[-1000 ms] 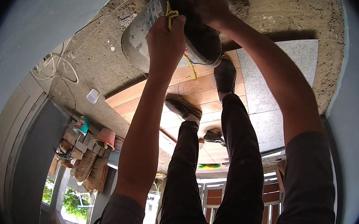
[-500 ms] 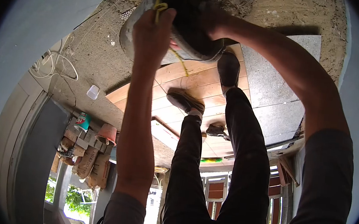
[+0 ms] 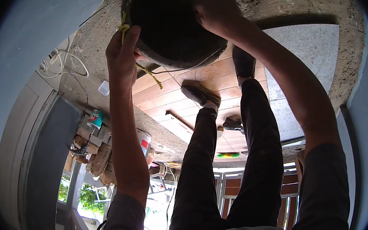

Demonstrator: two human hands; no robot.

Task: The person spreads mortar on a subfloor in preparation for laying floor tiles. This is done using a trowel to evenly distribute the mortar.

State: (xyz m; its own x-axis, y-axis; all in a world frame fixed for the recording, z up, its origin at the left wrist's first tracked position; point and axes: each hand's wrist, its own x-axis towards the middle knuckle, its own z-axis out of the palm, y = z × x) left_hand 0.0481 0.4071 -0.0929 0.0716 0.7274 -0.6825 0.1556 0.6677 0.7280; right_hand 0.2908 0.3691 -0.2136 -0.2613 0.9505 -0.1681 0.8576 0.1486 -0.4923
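A dark round bucket (image 3: pixel 171 62), its open mouth facing me, is tilted at the top of the view. My left hand (image 3: pixel 125 54) grips the bucket's rim on its left side, where yellow cord (image 3: pixel 123 28) is tied. A loose end of the cord hangs below the rim. My right hand (image 3: pixel 218 14) is at the right part of the bucket's mouth with its fingers curled; what they hold, if anything, is lost in the shadow.
Wood-look tiles (image 3: pixel 168 98) lie under my shoes (image 3: pixel 197 93), with grey tiles (image 3: pixel 303 73) to the right. Rough mortar (image 3: pixel 292 5) lies beyond. Cement bags (image 3: pixel 99 162), a teal can (image 3: pixel 95 118), a white cup (image 3: pixel 104 88) and a white cable (image 3: pixel 71 63) are at the left.
The bucket has tipped so that its mouth faces me more. My left hand has moved left and down with its rim. My right hand has come up into clearer sight.
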